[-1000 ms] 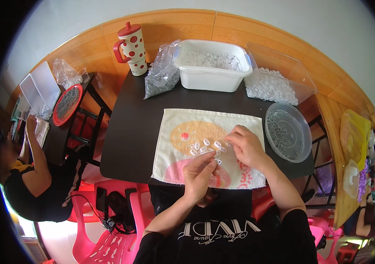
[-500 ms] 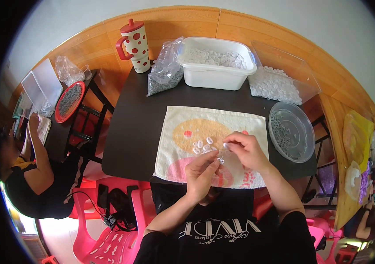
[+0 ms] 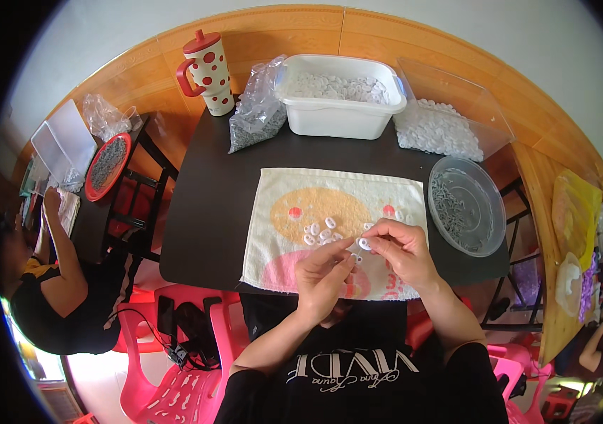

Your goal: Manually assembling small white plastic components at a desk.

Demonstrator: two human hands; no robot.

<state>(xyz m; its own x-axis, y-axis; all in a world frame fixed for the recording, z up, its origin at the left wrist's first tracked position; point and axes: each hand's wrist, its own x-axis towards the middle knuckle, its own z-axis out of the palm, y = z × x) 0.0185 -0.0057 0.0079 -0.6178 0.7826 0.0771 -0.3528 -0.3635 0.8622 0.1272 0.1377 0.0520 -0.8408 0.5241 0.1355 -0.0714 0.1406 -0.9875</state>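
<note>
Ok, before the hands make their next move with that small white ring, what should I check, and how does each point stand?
1. White ring pinched in right hand: ok.
2. Left hand fingertips meeting the ring: ok.
3. Loose white pieces lying on the towel: ok.
4. Towel flat on the dark table: ok.
5. Round clear dish beside the right hand: ok.
6. Ring properly seated on anything: cannot tell.

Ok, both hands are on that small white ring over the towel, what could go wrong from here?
The small white ring is pinched only at the fingertips of the left hand and right hand; it could slip and get lost among the loose rings on the towel. Those sit near the table edge and might roll off.
</note>
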